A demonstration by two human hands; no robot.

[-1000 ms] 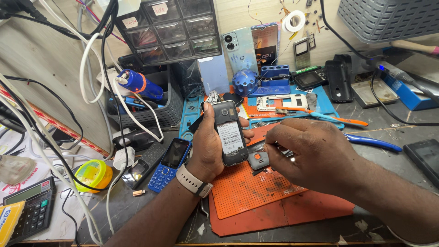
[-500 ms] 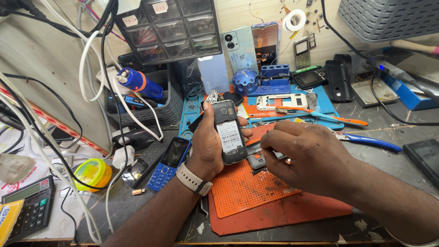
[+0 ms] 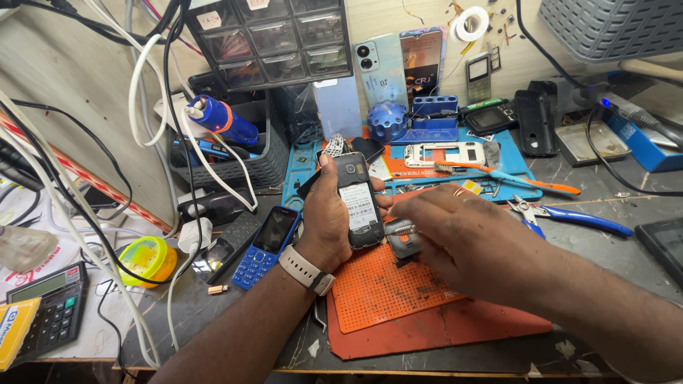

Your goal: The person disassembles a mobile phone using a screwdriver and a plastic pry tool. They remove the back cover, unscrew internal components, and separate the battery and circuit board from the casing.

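black phone point(image 3: 358, 201) clasped in left hand point(image 3: 329, 222) — right hand point(image 3: 455, 238) grip pinches metal tool point(image 3: 400, 229) beside it.

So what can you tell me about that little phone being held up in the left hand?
The small dark phone is held upright in the left hand, back facing the camera. Its cover looks removed: a white label fills the middle, with a dark camera section on top. It looks like plastic. It hovers over the orange mat, with the right hand alongside.

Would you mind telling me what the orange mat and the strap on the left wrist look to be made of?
The orange mat looks like matte silicone or rubber: a moulded grid of small cells, soft rounded edges. The strap on the left hand's wrist looks like smooth pale rubbery plastic, probably silicone, with a dull, unwoven surface.
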